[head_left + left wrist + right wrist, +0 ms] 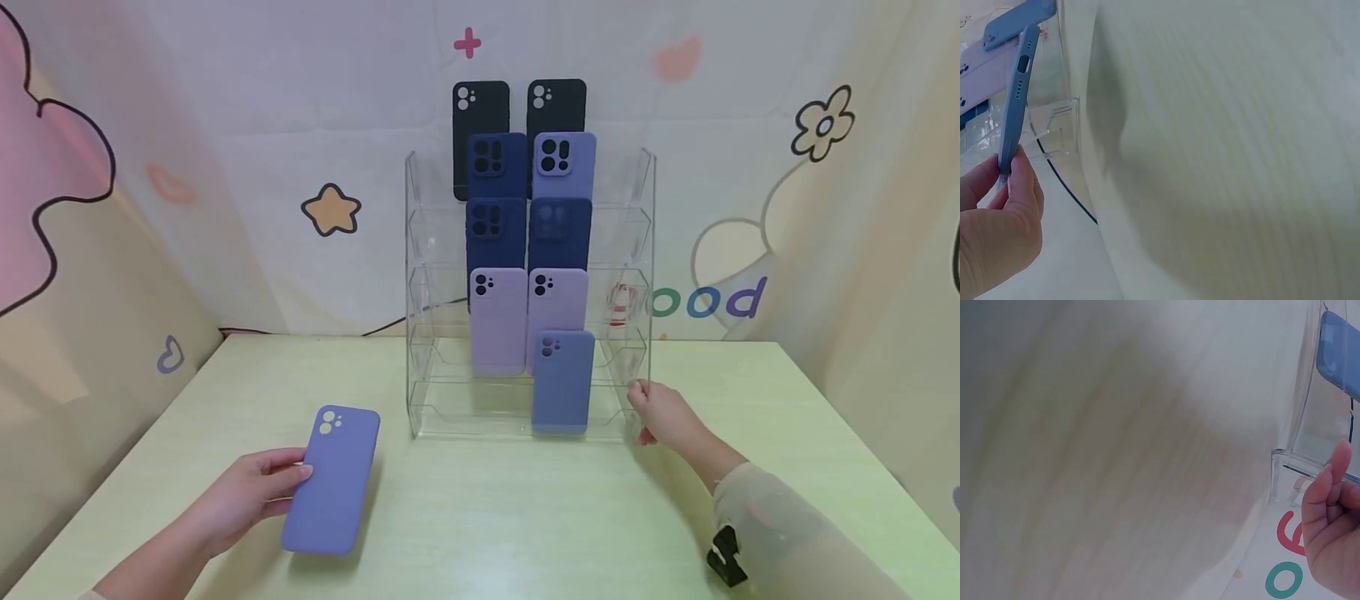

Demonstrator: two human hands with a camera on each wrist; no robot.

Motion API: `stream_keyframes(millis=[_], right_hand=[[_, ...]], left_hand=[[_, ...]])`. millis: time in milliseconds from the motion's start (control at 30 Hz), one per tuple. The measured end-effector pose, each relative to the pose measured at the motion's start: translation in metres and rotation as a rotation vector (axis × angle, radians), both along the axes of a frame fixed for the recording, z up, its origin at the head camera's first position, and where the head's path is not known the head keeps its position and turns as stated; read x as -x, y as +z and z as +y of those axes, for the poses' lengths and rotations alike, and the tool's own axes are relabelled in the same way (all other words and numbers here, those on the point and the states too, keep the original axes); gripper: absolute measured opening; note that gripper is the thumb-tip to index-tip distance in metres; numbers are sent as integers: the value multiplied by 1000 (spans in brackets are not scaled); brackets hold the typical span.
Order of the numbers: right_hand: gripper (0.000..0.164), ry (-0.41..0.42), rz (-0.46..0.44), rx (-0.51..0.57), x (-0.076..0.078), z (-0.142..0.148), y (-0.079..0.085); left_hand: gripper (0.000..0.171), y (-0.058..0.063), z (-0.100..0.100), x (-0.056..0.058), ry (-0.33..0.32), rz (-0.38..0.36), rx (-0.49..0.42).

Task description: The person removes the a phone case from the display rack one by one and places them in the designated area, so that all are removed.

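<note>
In my left hand (247,496) a periwinkle phone case (333,492) is pinched between thumb and fingers by its left long edge, its camera cutouts at the top. The left wrist view shows the case (1016,100) from its bottom end, with a port slot and speaker holes. My right hand (663,412) grips the right side edge of a clear acrylic tiered rack (465,435), low down. A blue case (562,383) stands in the rack's lowest tier, right of the middle. Two lilac cases, one on the left (497,325), stand one tier up.
Higher tiers hold two navy cases, one at left (495,237), then a navy beside a periwinkle case (577,171), and two black cases (491,108) on top. The rack stands on a pale green tabletop (465,517), before a patterned cloth backdrop (247,217).
</note>
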State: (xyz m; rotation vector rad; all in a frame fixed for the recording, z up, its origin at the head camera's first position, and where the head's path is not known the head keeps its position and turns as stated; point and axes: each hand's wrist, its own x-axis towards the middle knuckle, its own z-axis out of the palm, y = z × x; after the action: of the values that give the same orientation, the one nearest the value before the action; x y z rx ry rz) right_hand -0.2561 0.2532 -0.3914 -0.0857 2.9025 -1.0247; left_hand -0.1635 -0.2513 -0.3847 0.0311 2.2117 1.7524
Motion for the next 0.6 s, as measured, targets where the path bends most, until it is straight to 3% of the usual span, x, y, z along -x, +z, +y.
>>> stream_keyframes(millis=[400, 600], right_hand=[[29, 3, 1, -3, -2, -2, -2], [27, 1, 15, -1, -2, -2, 2]], left_hand=[[61, -3, -24, -4, -30, 2, 38], [61, -4, -34, 1, -49, -1, 18]])
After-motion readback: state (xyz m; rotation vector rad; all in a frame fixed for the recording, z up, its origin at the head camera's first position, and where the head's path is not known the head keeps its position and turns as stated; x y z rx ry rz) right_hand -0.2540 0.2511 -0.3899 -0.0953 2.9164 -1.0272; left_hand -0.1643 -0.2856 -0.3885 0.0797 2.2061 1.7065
